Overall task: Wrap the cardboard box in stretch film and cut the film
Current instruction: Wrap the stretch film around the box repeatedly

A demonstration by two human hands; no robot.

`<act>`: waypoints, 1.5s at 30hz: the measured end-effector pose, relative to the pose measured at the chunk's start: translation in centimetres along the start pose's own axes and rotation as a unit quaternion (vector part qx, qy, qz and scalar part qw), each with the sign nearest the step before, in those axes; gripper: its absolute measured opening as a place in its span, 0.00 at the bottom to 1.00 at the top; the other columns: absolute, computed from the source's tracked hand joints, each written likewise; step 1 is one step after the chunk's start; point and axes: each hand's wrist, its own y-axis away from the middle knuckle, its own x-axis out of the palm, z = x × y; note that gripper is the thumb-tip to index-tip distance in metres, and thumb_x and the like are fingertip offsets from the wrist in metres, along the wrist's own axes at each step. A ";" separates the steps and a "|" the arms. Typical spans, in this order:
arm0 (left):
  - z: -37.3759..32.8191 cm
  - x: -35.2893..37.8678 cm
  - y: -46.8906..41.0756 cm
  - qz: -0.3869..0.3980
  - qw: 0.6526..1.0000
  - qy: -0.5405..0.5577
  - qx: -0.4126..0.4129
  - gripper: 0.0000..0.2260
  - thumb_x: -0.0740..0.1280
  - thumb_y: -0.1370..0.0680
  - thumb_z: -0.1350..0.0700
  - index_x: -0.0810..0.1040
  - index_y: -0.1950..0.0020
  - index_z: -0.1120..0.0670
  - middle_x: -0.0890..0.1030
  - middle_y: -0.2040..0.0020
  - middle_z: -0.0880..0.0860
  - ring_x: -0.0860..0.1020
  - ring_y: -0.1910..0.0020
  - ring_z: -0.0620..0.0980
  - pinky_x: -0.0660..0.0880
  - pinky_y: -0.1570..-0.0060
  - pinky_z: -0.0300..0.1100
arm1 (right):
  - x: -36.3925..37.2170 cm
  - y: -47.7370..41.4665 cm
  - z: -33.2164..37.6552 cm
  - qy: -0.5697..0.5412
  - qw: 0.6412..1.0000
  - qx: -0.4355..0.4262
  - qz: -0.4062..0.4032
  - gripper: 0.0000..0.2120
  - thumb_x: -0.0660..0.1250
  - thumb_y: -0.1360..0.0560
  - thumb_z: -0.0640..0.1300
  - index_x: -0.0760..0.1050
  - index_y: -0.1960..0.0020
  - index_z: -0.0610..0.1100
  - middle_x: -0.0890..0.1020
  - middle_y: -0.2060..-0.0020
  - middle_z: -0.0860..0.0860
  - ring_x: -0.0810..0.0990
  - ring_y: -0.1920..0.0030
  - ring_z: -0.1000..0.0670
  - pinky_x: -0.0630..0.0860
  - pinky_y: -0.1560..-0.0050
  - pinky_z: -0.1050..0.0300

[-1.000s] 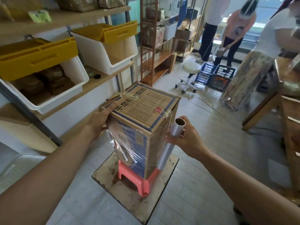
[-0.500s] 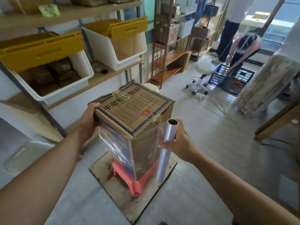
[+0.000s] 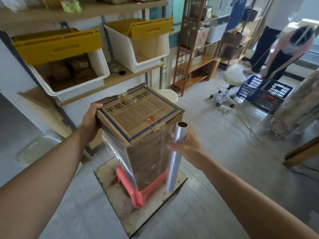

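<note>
Cardboard box [image 3: 141,128] stands upright on a pink stool [image 3: 138,195] — film already clings to its sides. Left hand [image 3: 90,121] grips the top far corner, steadying it. Right hand [image 3: 185,145] is wrapped around the film roll [image 3: 176,156], held upright just beside the box. Box looks stiff, tippable — film thin, stretchy; hold the roll mid-core.

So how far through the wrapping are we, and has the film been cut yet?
Partly done: stretch film already covers the sides of the cardboard box, which stands on the pink stool. In hand: the left hand steadies the box's top corner while the right hand holds the film roll upright beside it, film running to the box. Left: finish wrapping, then cut; no cutter is visible.
</note>
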 end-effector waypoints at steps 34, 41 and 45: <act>0.3 -0.4 -0.5 -0.041 0.999 -0.009 -0.001 0.18 0.59 0.23 0.43 0.79 0.44 0.53 0.81 0.48 0.58 0.77 0.45 0.59 0.67 0.34 0.59 | -6.0 -5.4 0.2 0.075 0.997 0.003 -0.008 0.26 0.75 0.34 0.32 0.70 0.42 0.48 0.79 0.48 0.49 0.77 0.44 0.48 0.79 0.47 0.46; -0.1 0.0 -0.3 -0.063 0.998 0.007 -0.013 0.19 0.60 0.26 0.44 0.77 0.43 0.54 0.81 0.50 0.56 0.77 0.46 0.56 0.68 0.34 0.57 | -5.7 -7.2 1.4 0.056 0.998 0.015 -0.028 0.29 0.66 0.35 0.24 0.68 0.41 0.48 0.77 0.56 0.54 0.74 0.56 0.57 0.72 0.68 0.64; 0.0 0.0 -0.2 -0.061 0.998 0.002 -0.016 0.15 0.58 0.22 0.45 0.82 0.49 0.50 0.85 0.55 0.50 0.83 0.55 0.48 0.74 0.48 0.48 | -4.7 -9.2 2.0 0.041 0.998 0.029 -0.022 0.24 0.63 0.33 0.24 0.75 0.45 0.48 0.77 0.55 0.52 0.75 0.53 0.54 0.69 0.62 0.58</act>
